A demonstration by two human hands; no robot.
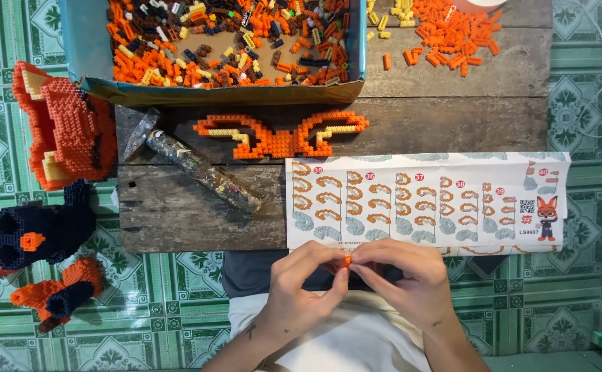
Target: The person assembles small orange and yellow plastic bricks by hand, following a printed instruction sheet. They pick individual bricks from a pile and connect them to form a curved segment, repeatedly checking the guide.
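where both hands meet above the lap, left hand (299,281) and right hand (411,275) pinch one tiny orange plastic brick (346,261) between fingertips, seemingly for fine alignment. beyond lie the printed paper instruction sheet (425,200), a studded orange-and-cream wing-shaped assembly (280,134), and the rough wooden plank table (452,124).

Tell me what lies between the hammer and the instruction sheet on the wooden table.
The head view shows only bare, worn wood between the hammer and the instruction sheet. The flat orange brick piece sits above that gap.
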